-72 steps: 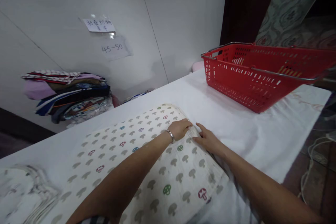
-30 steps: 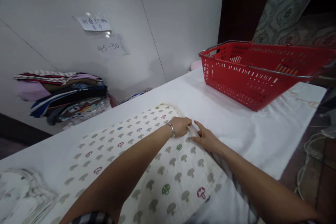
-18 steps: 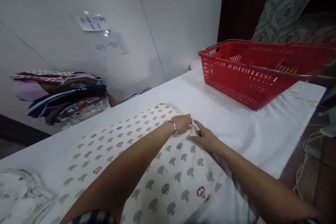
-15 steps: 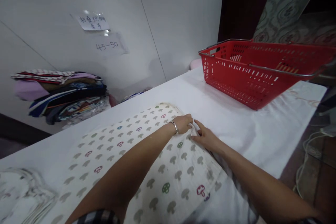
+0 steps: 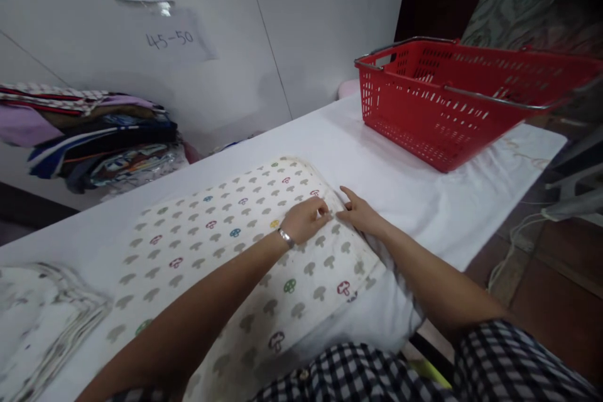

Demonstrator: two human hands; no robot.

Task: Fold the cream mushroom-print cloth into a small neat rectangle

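A cream cloth printed with small mushrooms (image 5: 226, 245) lies flat on the white-covered table (image 5: 424, 201). My left hand (image 5: 306, 218), with a silver bracelet at the wrist, rests on the cloth near its right edge with the fingers curled and pinched on the fabric. My right hand (image 5: 360, 213) lies beside it at the same edge, fingers stretched and pressing on the cloth's border. The two hands almost touch.
A red plastic basket (image 5: 447, 100) with metal handles stands at the far right of the table. A pile of folded clothes (image 5: 94, 138) sits at the back left against the wall with paper notes. Another patterned cloth (image 5: 32, 314) lies at the near left. Cables lie on the floor at right.
The view has dropped and moved nearer, so my checked shirt shows at the bottom. My left hand has slid slightly toward me along the cloth's right edge; my right hand stays beside it.
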